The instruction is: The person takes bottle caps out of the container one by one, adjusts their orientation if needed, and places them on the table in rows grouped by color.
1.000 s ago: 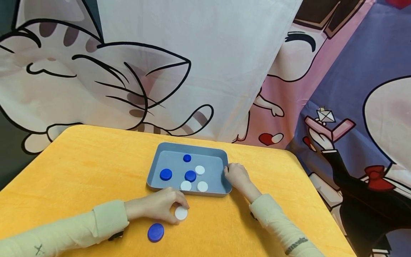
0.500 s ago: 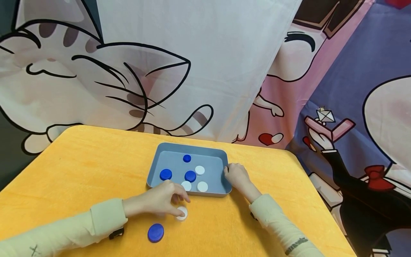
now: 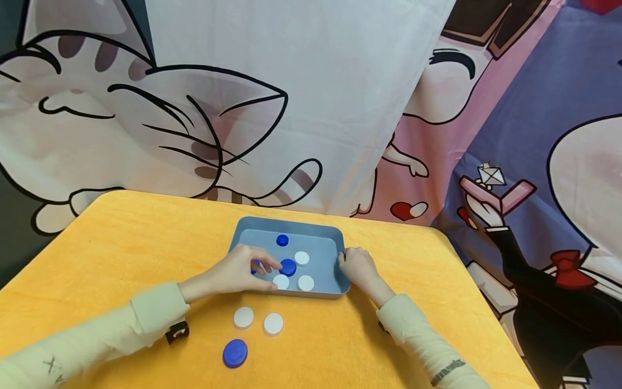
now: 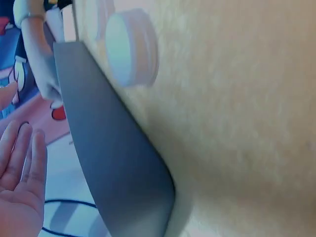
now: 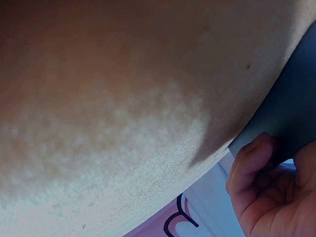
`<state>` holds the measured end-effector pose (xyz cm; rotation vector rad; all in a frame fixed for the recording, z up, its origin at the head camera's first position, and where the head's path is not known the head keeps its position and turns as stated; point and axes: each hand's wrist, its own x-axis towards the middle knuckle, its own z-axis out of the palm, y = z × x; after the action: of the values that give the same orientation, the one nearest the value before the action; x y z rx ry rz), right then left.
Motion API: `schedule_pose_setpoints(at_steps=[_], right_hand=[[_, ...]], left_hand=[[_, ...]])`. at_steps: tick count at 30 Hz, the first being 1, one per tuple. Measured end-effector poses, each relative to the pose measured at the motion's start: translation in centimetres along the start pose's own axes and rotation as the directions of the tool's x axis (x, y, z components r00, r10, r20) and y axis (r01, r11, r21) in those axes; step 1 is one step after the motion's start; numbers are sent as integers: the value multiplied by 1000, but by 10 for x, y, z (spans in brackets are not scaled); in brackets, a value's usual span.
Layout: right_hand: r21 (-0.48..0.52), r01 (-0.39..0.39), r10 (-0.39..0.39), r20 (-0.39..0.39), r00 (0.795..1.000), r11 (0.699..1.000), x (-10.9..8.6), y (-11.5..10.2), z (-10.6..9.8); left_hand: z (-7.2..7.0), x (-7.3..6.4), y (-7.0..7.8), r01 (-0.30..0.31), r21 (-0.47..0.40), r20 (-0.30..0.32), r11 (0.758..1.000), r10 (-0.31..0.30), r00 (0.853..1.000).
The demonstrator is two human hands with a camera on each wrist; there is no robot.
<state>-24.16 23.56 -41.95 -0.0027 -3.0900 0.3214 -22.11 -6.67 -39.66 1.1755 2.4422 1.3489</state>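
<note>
My left hand (image 3: 238, 270) is over the left front of the grey-blue tray (image 3: 311, 295), thumb and fingers spread apart and holding nothing. Its thumb tip is right by a white disc (image 3: 281, 281), and its fingertips are close to a blue disc (image 3: 288, 267). Another blue disc (image 3: 254, 265) is mostly hidden behind the fingers. In the left wrist view the fingers (image 4: 37, 158) extend beyond the tray wall (image 4: 106, 143). My right hand (image 3: 358, 265) grips the tray's right edge, its fingers curled on the wall in the right wrist view.
Farther inside the tray lie a small blue disc (image 3: 282, 240) and white discs (image 3: 301, 259). On the yellow table (image 3: 160, 237) in front of it are two white discs (image 3: 243, 317) and a larger blue one (image 3: 235, 353). A patterned cloth (image 3: 311, 108) hangs behind.
My left hand has let go of a white disc on the table and moved up and over the tray. A second white disc on the table is now uncovered. The right hand stays put.
</note>
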Motion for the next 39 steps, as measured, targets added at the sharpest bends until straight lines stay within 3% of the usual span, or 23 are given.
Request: schedule_pose_setpoints(at_steps=[7,17,29,39], right_hand=[[-2,11,-11,-7,1000,1000,0,0,0],[-4,3,-3,7,1000,1000,1,2,1],[-2,3,-3,13,1000,1000,1,2,3],[3,0,0,5,1000,1000,1,3,2]], left_hand=[[-16,7,-14,23,34,-50,999,-21,999],[-28,11,-38,78,47,-30,996,-77,997],[-27,12,-60,59,180,63,982,-72,995],[-25,14,-63,30,295,89,955,-58,994]])
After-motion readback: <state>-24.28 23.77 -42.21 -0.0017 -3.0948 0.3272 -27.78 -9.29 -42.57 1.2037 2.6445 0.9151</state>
